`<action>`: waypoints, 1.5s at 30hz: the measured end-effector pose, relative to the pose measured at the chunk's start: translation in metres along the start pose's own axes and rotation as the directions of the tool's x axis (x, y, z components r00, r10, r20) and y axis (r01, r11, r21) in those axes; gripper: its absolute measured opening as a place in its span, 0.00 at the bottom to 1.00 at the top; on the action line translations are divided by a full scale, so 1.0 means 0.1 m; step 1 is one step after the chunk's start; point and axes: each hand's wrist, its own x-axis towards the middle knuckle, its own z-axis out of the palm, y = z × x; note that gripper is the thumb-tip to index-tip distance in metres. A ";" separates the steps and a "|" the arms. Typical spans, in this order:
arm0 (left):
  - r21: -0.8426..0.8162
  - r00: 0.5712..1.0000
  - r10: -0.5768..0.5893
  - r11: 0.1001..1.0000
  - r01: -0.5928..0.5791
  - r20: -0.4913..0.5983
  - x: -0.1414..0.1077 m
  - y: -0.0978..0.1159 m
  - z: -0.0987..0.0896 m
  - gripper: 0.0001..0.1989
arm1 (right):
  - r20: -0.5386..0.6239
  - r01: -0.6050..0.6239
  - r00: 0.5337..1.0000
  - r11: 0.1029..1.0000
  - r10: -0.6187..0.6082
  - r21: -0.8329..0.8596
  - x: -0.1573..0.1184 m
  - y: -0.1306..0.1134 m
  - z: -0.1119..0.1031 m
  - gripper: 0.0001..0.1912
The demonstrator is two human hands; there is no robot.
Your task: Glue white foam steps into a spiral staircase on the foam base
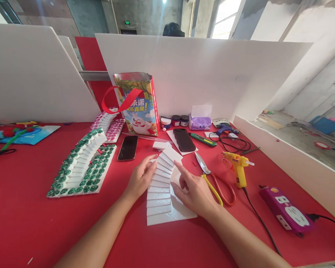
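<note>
In the head view a white foam staircase model [159, 188] lies on the red table, its narrow steps fanning in a curve over a flat base. My left hand [141, 176] grips its left edge near the upper steps, the thumb over the edge and some fingers hidden. My right hand [197, 193] is at its right side, index finger stretched out to the upper steps and thumb apart, grasping nothing. Right of that hand lie scissors [208, 173] with one yellow and one red handle. A similar model with green round pieces [82, 165] stands to the left.
A yellow glue gun [237, 165] and a purple power strip [286, 212] lie on the right with cords. Behind are two phones [127, 148], a green cutter [202, 139], small jars [175, 120], a tissue pack [200, 121] and a colourful bag [139, 108]. White boards [198, 74] rise behind the table.
</note>
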 end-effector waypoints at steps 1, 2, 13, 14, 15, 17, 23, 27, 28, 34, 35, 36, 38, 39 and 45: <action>0.007 1.000 -0.009 1.000 0.009 0.002 0.00 0.00 0.00 0.26 | -0.011 0.003 1.000 1.000 -0.003 0.004 0.00 0.00 -0.01 0.31; 0.016 1.000 -0.022 1.000 0.022 0.001 -0.01 0.00 -0.01 0.26 | -0.027 0.011 1.000 1.000 -0.011 0.006 0.00 -0.01 -0.01 0.30; 0.090 0.995 0.002 0.996 0.008 -0.103 -0.03 -0.02 -0.03 0.23 | -0.184 -0.027 0.982 0.998 0.038 0.063 0.02 0.05 -0.22 0.09; 0.088 0.993 0.004 0.996 0.007 -0.119 -0.03 -0.03 -0.03 0.22 | -0.141 -0.002 0.990 0.997 0.013 0.078 0.02 0.06 -0.26 0.08; 0.083 0.991 0.005 0.996 0.007 -0.134 -0.03 -0.03 -0.03 0.22 | -0.071 0.032 0.997 0.995 -0.026 0.096 0.01 0.05 -0.29 0.12; 0.073 0.987 0.020 0.997 -0.008 -0.161 -0.03 -0.03 -0.05 0.21 | 0.127 0.100 0.985 0.988 -0.115 0.121 -0.02 0.03 -0.35 0.21; 0.172 0.942 0.144 0.980 -0.095 -0.304 0.11 -0.08 -0.24 0.20 | 0.607 0.157 0.792 0.983 -0.065 -0.099 -0.02 -0.14 -0.40 0.33; 0.451 0.960 0.263 0.871 -0.194 -0.095 0.47 -0.02 -0.34 0.17 | 0.686 0.169 0.728 0.971 -0.006 -0.170 0.03 -0.20 -0.43 0.31; 0.516 0.957 0.290 0.819 -0.252 0.008 0.59 0.01 -0.33 0.19 | 0.687 0.165 0.727 0.971 -0.003 -0.171 0.04 -0.20 -0.44 0.30; 0.695 0.900 0.220 0.576 -0.431 0.376 1.14 0.11 -0.21 0.26 | 0.685 0.118 0.728 0.982 0.015 -0.147 0.06 -0.17 -0.47 0.28; 0.693 0.898 0.212 0.576 -0.433 0.385 1.19 0.10 -0.20 0.26 | 0.688 0.111 0.725 0.983 0.020 -0.145 0.06 -0.17 -0.47 0.28; 0.694 0.897 0.203 0.574 -0.435 0.394 1.22 0.10 -0.19 0.25 | 0.691 0.105 0.723 0.984 0.025 -0.145 0.07 -0.16 -0.46 0.28; 0.692 0.896 0.191 0.577 -0.433 0.401 1.26 0.09 -0.20 0.25 | 0.694 0.095 0.719 0.985 0.033 -0.145 0.08 -0.16 -0.46 0.27; 0.690 0.897 0.188 0.583 -0.429 0.400 1.27 0.08 -0.20 0.24 | 0.696 0.091 0.717 0.985 0.036 -0.145 0.08 -0.15 -0.46 0.27; 0.639 0.927 0.213 0.676 -0.368 0.309 1.26 0.06 -0.23 0.22 | 0.710 0.080 0.703 0.988 0.040 -0.135 0.10 -0.16 -0.48 0.26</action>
